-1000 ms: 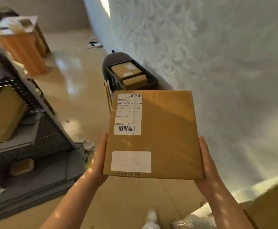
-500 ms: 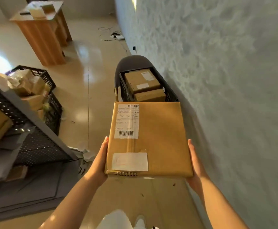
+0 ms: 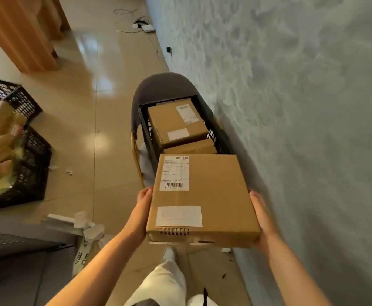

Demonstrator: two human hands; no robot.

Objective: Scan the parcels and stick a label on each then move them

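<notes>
I carry a flat brown cardboard parcel (image 3: 211, 195) level in front of me. It bears a white barcode shipping label (image 3: 174, 173) at its far left and a blank white label (image 3: 179, 216) near its front edge. My left hand (image 3: 141, 212) grips its left side and my right hand (image 3: 260, 214) grips its right side, fingers hidden under it. Just beyond the parcel stands a black crate (image 3: 146, 131) on a dark chair (image 3: 158, 85). Inside the crate lie a labelled parcel (image 3: 171, 127) and a second parcel (image 3: 191, 149), mostly covered.
A textured grey wall (image 3: 291, 107) runs along the right. Black crates (image 3: 32, 164) of torn cardboard sit at left, a wooden desk (image 3: 19, 29) far left. Paper scraps (image 3: 88, 226) litter the tiled floor beside a grey shelf (image 3: 15, 244). Cables (image 3: 141, 25) lie far off.
I have walked closer to the chair and crate, still carrying the parcel in both hands. The view has tilted down, and the crate now sits just past the parcel's far edge.
</notes>
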